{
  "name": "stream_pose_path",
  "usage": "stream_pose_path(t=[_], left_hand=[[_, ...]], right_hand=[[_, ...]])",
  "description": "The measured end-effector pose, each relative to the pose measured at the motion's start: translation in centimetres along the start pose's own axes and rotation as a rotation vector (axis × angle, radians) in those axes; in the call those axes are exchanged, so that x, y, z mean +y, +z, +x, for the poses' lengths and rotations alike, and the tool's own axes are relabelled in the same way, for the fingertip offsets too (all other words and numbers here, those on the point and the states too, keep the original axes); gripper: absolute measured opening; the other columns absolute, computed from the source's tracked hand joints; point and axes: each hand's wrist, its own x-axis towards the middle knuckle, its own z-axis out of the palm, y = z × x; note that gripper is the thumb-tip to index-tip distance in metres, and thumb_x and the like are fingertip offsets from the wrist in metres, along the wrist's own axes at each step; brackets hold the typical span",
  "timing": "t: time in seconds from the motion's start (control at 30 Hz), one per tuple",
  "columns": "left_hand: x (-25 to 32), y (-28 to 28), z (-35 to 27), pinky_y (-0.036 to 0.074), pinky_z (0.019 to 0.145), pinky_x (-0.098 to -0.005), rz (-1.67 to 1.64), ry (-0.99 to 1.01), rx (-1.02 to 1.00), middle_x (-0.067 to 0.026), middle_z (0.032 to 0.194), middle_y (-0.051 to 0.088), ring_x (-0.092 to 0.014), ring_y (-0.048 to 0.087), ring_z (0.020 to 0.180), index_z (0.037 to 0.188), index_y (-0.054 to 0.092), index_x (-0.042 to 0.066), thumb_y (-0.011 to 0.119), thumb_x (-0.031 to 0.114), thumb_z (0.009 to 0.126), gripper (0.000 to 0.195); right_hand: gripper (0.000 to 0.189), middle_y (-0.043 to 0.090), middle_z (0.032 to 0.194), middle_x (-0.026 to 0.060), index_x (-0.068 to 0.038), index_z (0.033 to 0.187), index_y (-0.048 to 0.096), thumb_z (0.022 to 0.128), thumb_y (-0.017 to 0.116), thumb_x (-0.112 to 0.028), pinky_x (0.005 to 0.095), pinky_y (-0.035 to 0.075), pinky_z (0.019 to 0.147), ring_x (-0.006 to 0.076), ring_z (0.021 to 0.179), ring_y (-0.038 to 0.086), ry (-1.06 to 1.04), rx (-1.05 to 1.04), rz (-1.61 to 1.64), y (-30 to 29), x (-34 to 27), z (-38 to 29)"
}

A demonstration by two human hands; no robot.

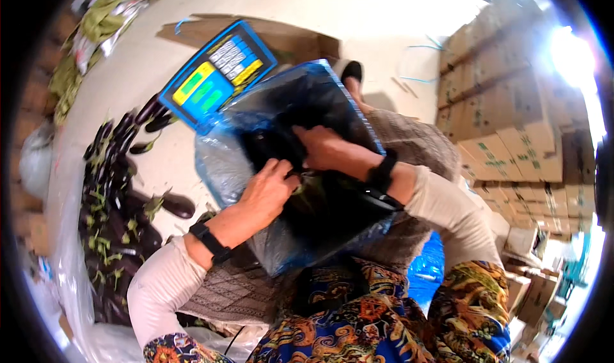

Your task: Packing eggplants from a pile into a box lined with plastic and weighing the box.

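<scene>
Before me stands an open box lined with a clear bluish plastic bag (220,164), its inside very dark. Dark eggplants (266,145) lie in it, hard to tell apart in the shadow. My left hand (268,190) is over the near left part of the box, fingers bent down by a greenish stem. Reaching in from the right, my right hand (326,147) has its fingers pointing left over the dark contents. The fingertips of both hands are partly lost in shadow, so I cannot see whether either grips an eggplant.
A heap of eggplants (117,219) lies on the floor at left, along plastic sheeting (69,262). Behind the box are a blue-edged electronic scale panel (216,75) and flattened cardboard (297,42). Stacked cartons (499,99) rise at right. A blue plastic bundle (427,264) sits beside my lap.
</scene>
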Motion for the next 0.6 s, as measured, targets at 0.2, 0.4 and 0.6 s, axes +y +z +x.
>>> stream_pose_path(t=[0.2, 0.4, 0.6], left_hand=[[1.5, -1.9, 0.2, 0.047, 0.084, -0.0427, -0.134, -0.037, -0.099, -0.0164, 0.099, 0.057, -0.037, 0.054, 0.096, 0.097, 0.065, 0.003, 0.071, 0.007, 0.069, 0.029], [9.8, -6.5, -1.4, 0.05, 0.078, -0.043, -0.366, 0.146, -0.246, -0.02, 0.097, 0.061, -0.038, 0.059, 0.092, 0.108, 0.062, 0.0, 0.07, 0.007, 0.072, 0.038], [16.7, -7.7, -5.5, 0.05, 0.084, -0.0398, -0.547, 0.073, -0.035, -0.0182, 0.105, 0.06, -0.035, 0.06, 0.096, 0.111, 0.062, 0.001, 0.066, 0.005, 0.073, 0.039]], right_hand=[[0.081, 0.057, 0.113, 0.0312, 0.006, 0.139, 0.029, 0.07, 0.067, -0.01, 0.0494, 0.05, 0.084, 0.0455, 0.1, 0.06, -0.078, 0.174, -0.094, 4.8, -0.8, -0.4], [0.026, 0.068, 0.087, 0.0179, -0.002, 0.091, 0.068, 0.071, 0.067, -0.018, 0.0432, 0.054, 0.068, 0.0346, 0.085, 0.067, -0.158, 0.121, -0.112, -2.3, -2.4, -5.8], [0.023, 0.069, 0.083, 0.012, -0.005, 0.083, 0.072, 0.064, 0.07, -0.018, 0.0369, 0.052, 0.059, 0.0267, 0.081, 0.068, -0.413, 0.254, -0.212, -3.7, -6.6, -6.0]])
